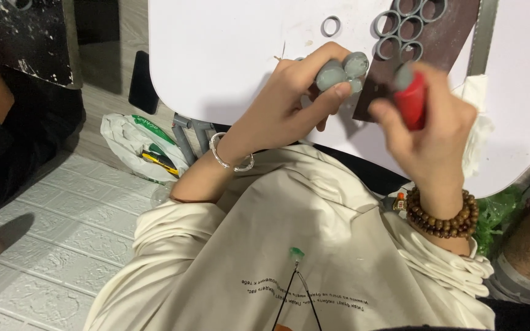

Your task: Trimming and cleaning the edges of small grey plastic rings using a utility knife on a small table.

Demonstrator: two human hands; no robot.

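Observation:
My left hand grips a small cluster of grey pipe rings stuck side by side, held over the white table. My right hand is closed around a red-handled tool with a grey tip, its tip close to the cluster. Several grey rings joined in a group lie on a dark brown board at the table's far side. One loose grey ring lies alone on the table.
A white plastic bag with grey pipe pieces sits on the white brick-patterned floor at left. White cloth lies beside my right hand. Another person's dark-clothed leg is at far left.

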